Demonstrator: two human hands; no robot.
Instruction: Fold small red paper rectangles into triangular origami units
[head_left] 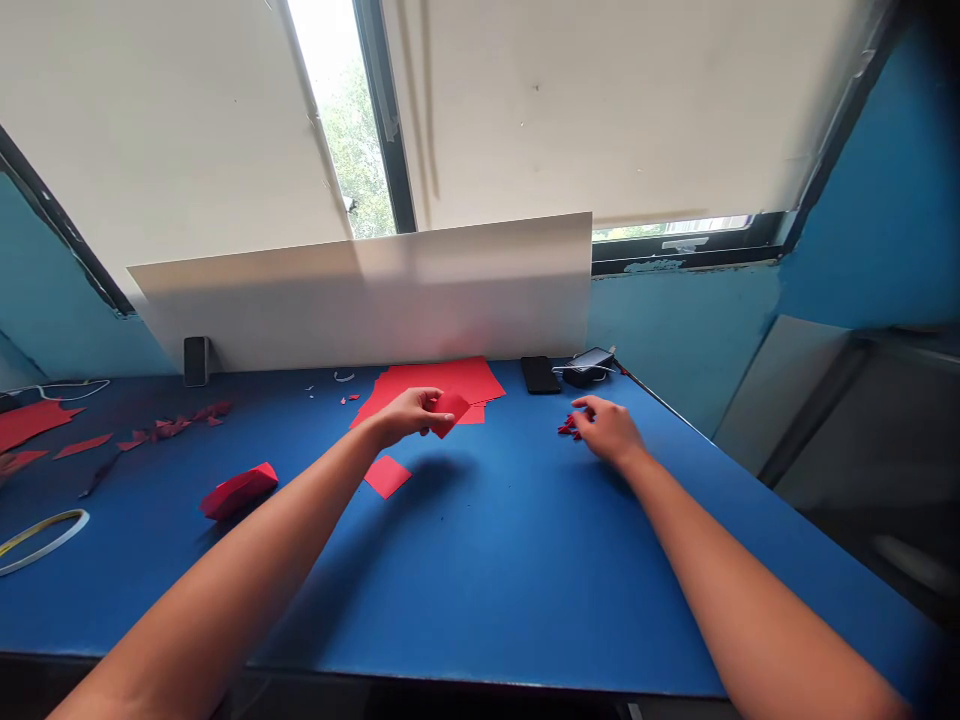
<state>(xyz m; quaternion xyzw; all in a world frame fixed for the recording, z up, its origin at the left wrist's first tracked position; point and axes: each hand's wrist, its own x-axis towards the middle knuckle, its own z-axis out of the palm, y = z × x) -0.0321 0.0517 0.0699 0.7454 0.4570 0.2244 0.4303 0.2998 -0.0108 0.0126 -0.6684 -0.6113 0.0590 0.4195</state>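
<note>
My left hand [412, 412] pinches a small piece of red paper [451, 412] between thumb and fingers, held above the table. Just under that wrist lies a square of red paper [388, 477], flat on the blue surface. Behind the hand, larger red paper sheets [465, 378] are stacked at the back of the table. My right hand [609, 428] hovers at a little heap of red paper scraps [566, 428], partly covering it. Its fingers are curved with a gap between thumb and forefinger, and nothing shows in them.
On the blue table [525, 580], a folded red paper shape [240, 490] and a tape roll [45, 540] lie left. Red scraps [172, 427] are strewn behind them. Another person's hand [9, 466] shows at the left edge. A black phone [540, 375] lies at the back.
</note>
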